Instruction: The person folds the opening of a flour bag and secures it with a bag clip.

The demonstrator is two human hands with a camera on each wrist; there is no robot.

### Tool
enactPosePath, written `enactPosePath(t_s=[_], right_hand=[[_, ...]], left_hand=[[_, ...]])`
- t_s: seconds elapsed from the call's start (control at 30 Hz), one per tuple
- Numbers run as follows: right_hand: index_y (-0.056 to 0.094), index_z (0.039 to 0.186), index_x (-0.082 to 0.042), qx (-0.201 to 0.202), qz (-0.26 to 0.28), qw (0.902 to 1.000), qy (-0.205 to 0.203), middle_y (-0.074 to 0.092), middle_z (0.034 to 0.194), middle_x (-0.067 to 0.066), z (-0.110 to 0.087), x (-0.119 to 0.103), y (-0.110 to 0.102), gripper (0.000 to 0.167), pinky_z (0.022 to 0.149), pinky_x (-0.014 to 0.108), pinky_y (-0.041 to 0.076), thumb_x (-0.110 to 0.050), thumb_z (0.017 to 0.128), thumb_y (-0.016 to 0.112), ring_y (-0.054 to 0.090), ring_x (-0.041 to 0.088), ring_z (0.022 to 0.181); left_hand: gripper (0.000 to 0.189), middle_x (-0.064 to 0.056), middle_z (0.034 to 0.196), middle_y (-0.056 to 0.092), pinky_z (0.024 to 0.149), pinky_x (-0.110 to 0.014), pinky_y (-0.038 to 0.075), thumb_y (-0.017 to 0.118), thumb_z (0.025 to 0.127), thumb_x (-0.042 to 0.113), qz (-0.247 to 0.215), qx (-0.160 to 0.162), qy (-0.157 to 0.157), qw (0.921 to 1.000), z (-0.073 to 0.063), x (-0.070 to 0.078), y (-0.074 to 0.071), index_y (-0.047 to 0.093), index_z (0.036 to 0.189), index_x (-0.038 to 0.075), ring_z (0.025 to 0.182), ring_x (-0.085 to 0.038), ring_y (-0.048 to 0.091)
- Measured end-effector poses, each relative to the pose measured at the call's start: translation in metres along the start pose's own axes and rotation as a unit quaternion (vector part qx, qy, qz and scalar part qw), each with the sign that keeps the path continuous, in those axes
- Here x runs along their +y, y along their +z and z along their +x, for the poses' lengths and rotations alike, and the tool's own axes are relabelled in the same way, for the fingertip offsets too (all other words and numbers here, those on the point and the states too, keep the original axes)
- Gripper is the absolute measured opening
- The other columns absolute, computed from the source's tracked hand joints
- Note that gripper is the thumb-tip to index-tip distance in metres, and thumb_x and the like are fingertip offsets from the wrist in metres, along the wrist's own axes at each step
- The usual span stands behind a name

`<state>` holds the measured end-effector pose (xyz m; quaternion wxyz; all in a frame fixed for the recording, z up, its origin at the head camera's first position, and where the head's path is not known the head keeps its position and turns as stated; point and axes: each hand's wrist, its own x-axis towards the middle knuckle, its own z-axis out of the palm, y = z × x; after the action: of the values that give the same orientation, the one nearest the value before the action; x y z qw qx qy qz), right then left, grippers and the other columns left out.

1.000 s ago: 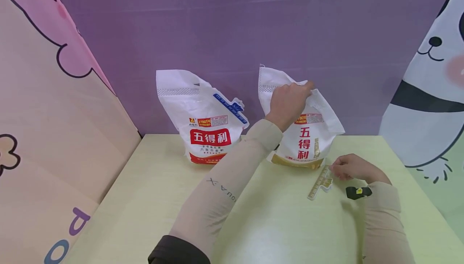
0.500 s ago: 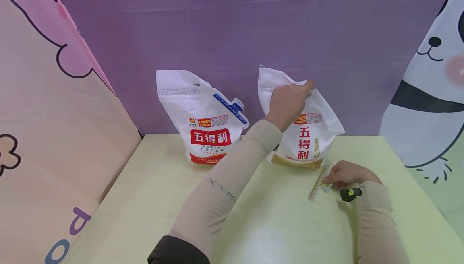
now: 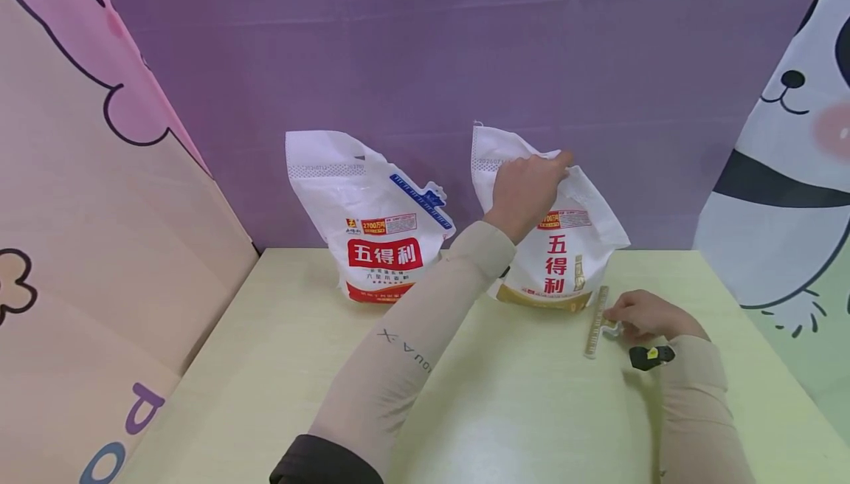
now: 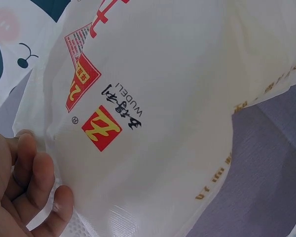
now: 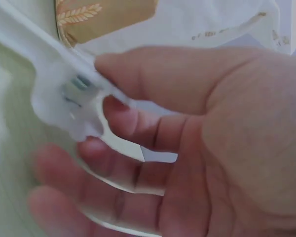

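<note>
A white flour bag (image 3: 556, 270) with red lettering and a gold base stands at the back right of the table. My left hand (image 3: 527, 185) grips its upper edge; in the left wrist view the curled fingers (image 4: 39, 185) press against the plastic. Low beside this bag, my right hand (image 3: 654, 316) pinches a gold, ruler-like strip (image 3: 596, 325) by the scalloped tab at its side. The right wrist view shows the strip's white underside (image 5: 64, 98) between thumb and index finger, the other fingers loosely bent.
To the left stands a second white flour bag (image 3: 385, 204) with a red label. A blue ruler-like strip (image 3: 421, 200) with a tab sits on its upper right edge. Purple cloth (image 3: 398, 41) hangs behind the pale table (image 3: 265, 366), with cartoon-printed panels (image 3: 783, 174) at both sides.
The right hand has taken hold of the gold strip, which has shifted right and turned more upright in the head view. My left hand keeps its grip on the bag.
</note>
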<state>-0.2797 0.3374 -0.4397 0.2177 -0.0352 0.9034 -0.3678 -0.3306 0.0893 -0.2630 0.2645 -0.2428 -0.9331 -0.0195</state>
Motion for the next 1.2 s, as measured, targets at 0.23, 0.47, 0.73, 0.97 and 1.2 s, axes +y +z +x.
enactPosePath(t_s=[0.23,0.47,0.73,0.97,1.2], right_hand=[[0.048,0.099,0.001,0.021,0.057,0.998,0.016,0.061,0.081,0.009,0.002,0.007,-0.003,0.026,0.067,0.032,0.055,-0.025,0.095,0.054,0.066,0.017,0.068],[0.028,0.118,0.01,0.086,0.111,0.9898,-0.028,0.048,0.102,0.02,0.002,0.01,-0.01,0.041,0.069,0.033,0.057,-0.021,0.099,0.046,0.065,0.015,0.072],[0.017,0.134,0.019,0.148,0.081,0.9842,-0.052,0.042,0.119,0.04,-0.008,0.009,-0.02,0.063,0.077,0.038,0.055,-0.025,0.1,0.046,0.069,0.023,0.083],[0.04,0.132,0.012,0.238,0.05,0.9681,-0.062,0.054,0.124,0.035,-0.017,0.004,-0.024,0.059,0.079,0.037,0.055,-0.035,0.098,0.049,0.071,0.01,0.08],[0.044,0.133,0.003,0.317,0.126,0.937,-0.077,0.057,0.112,0.017,-0.024,-0.001,-0.024,0.049,0.07,0.027,0.057,-0.026,0.096,0.056,0.064,-0.006,0.077]], left_hand=[[0.024,0.009,0.09,0.07,0.055,-0.026,0.045,0.046,0.099,0.035,-0.002,-0.004,-0.002,1.0,0.0,0.0,0.0,0.053,0.122,0.034,0.064,-0.012,0.055],[0.024,0.009,0.087,0.069,0.054,-0.026,0.044,0.046,0.099,0.034,-0.001,-0.009,0.001,1.0,0.0,0.0,0.001,0.053,0.122,0.033,0.064,-0.012,0.055],[0.025,0.009,0.093,0.07,0.057,-0.026,0.045,0.046,0.099,0.035,-0.003,-0.018,-0.004,0.9998,0.001,0.0,0.001,0.052,0.123,0.034,0.066,-0.012,0.056],[0.023,0.01,0.097,0.071,0.057,-0.027,0.045,0.046,0.099,0.035,-0.003,-0.019,-0.005,0.9998,0.0,0.0,-0.001,0.053,0.121,0.034,0.067,-0.012,0.056],[0.024,0.01,0.095,0.071,0.057,-0.026,0.045,0.046,0.099,0.034,-0.003,-0.018,-0.003,0.9998,0.0,0.0,-0.002,0.052,0.122,0.033,0.066,-0.012,0.055]])
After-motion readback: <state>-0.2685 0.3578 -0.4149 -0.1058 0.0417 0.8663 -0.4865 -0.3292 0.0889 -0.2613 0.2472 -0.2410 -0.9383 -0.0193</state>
